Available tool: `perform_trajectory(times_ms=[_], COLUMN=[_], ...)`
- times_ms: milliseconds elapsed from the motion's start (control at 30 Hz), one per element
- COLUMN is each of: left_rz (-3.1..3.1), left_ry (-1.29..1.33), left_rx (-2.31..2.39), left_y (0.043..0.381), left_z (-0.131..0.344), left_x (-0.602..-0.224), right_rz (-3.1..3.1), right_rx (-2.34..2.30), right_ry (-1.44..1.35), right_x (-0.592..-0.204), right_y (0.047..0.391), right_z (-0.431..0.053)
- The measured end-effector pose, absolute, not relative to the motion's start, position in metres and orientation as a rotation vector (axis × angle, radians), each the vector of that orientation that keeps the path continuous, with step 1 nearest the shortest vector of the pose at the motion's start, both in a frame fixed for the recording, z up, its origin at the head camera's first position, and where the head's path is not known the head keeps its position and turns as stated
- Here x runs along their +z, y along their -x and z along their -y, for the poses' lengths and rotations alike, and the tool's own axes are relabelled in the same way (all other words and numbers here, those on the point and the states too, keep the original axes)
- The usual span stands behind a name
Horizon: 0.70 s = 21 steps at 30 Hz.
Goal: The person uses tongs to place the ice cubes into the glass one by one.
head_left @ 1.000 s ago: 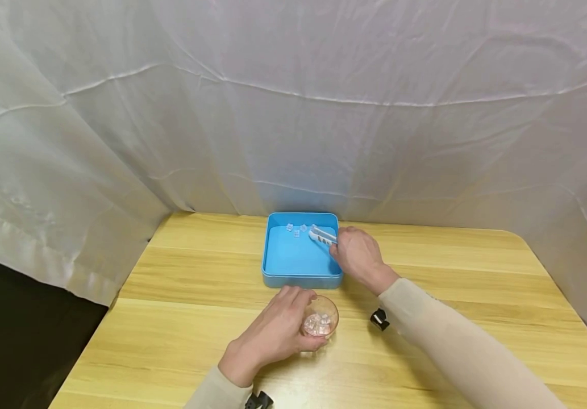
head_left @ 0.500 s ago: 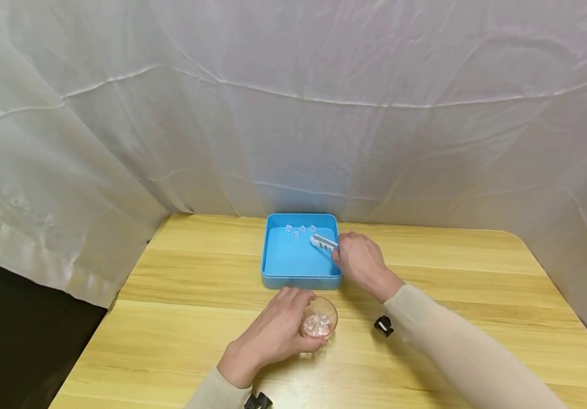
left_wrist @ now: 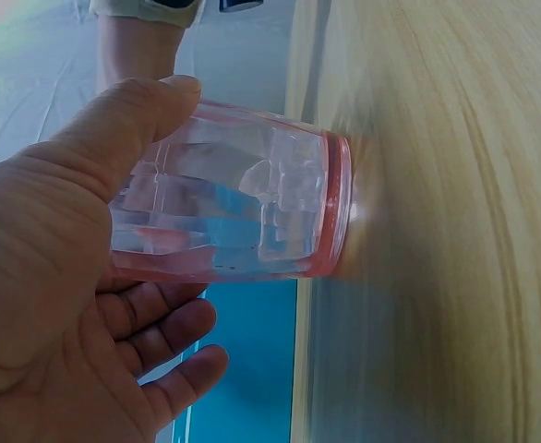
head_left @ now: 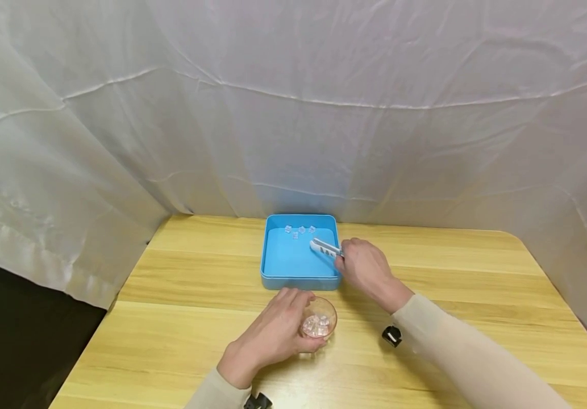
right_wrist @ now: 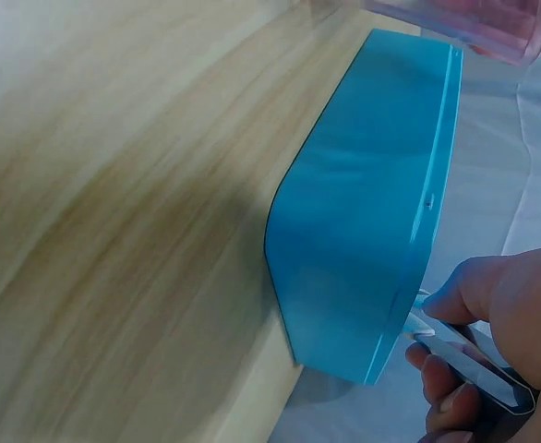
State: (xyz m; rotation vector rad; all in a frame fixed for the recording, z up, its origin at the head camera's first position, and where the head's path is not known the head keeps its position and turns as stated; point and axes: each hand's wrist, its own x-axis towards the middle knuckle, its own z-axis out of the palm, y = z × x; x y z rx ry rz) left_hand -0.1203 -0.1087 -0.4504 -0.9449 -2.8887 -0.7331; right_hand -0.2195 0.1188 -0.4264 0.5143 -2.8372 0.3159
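Note:
My left hand holds a clear, pink-tinted cup upright on the table, thumb and fingers round its side. Several clear cubes lie at the cup's bottom. In my right hand is a pair of tongs, gripped at the right side of a blue box. The tongs' tips reach over the box; whether anything is between them is too small to tell. Several small clear cubes lie near the box's back wall. The right wrist view shows the tongs beyond the box's rim, their tips partly hidden.
The wooden table carries the box at its back edge, with the cup in front of it. Pale curtains hang behind and at the sides. A black wrist camera mount sits below the right sleeve.
My right hand and the tongs have moved slightly toward me and to the right, away from the cubes by the back wall. The left hand stays on the cup.

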Motion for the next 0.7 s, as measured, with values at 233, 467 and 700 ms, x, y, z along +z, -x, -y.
perform_trajectory(times_ms=[233,467,700], left_rz=[2.880,2.881,2.884], left_ry=[0.943,0.946,0.943], left_rx=[-0.738,-0.738,-0.738], left_y=[0.121,0.121,0.121], left_z=[0.109,0.109,0.109], left_x=[-0.451,-0.451,-0.451], right_rz=[2.808,2.784,2.797], right_rx=[0.360,0.406,0.455], right_ry=[-0.535,-0.550,-0.536], right_x=[-0.426,-0.426,-0.418], right_y=[0.212,0.203,0.194], right_z=[-0.121,-0.124,-0.129])
